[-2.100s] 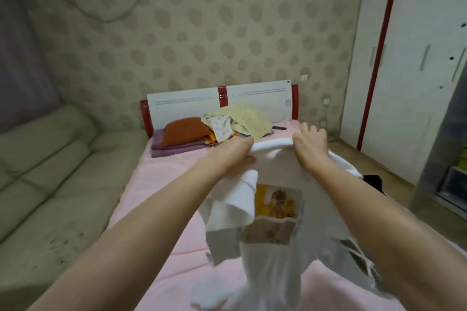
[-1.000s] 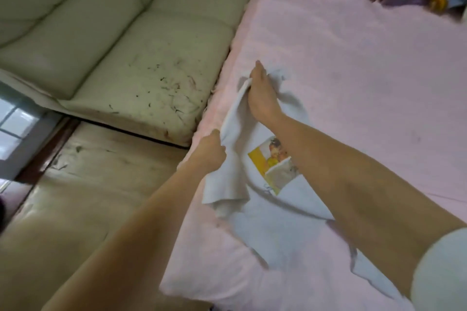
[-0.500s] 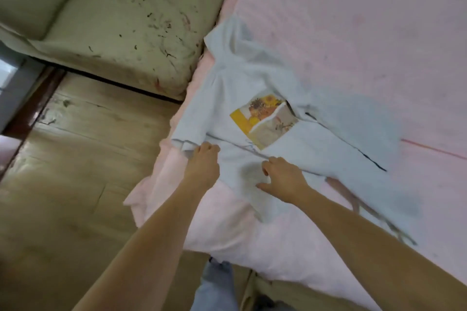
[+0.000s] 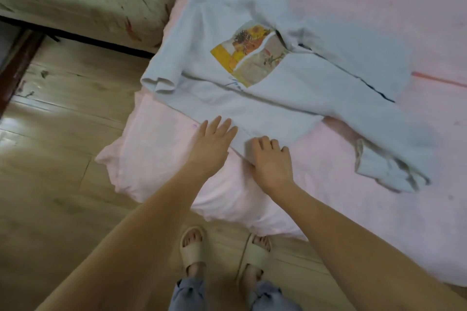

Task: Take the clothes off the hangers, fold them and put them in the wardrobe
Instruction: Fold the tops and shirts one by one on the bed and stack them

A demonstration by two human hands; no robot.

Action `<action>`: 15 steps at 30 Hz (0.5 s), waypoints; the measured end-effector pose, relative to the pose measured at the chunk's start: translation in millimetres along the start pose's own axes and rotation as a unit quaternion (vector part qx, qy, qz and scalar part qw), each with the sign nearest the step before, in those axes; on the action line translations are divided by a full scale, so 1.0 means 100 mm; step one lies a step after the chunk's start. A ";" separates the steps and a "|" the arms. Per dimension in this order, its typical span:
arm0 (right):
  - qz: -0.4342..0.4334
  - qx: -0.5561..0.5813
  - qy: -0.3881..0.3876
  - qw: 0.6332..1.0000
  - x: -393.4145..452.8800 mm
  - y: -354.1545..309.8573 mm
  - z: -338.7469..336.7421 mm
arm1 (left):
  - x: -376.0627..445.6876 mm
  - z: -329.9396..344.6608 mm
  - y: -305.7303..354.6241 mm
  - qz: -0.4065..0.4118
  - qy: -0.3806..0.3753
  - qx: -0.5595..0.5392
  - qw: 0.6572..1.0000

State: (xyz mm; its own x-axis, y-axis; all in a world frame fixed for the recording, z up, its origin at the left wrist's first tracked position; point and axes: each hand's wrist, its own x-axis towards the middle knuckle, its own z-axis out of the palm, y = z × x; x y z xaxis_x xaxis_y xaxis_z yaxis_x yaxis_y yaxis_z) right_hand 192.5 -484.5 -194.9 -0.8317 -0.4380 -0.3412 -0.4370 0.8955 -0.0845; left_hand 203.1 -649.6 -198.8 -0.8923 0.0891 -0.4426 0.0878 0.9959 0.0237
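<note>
Flat across the corner of the pink bed [image 4: 353, 7], a white T-shirt [image 4: 290, 93] with a yellow print is spread. Its near hem is touched by the left hand [image 4: 211, 144] with straight, spread fingers, while the hem's edge is pinched by the curled fingers of the right hand [image 4: 270, 161].
</note>
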 end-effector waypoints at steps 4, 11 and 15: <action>-0.046 0.003 0.084 0.995 0.02 0.11 0.08 | 0.18 0.15 -0.10 0.047 0.117 0.049 0.991; 0.022 0.067 0.088 0.994 -0.36 0.11 0.10 | 0.17 0.04 -0.17 0.093 0.090 0.008 0.992; 0.084 0.074 0.051 0.992 -1.03 0.06 0.03 | -0.39 -0.13 0.15 0.160 0.041 0.051 0.985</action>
State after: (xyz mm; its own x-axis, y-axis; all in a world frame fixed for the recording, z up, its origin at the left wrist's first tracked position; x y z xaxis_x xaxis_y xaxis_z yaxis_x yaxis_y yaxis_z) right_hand 276.5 -434.1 -163.1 -0.9223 -0.2808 -0.2654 -0.2410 0.9550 -0.1730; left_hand 233.2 -637.8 -169.7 -0.8440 0.4029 -0.3540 0.4104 0.9101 0.0573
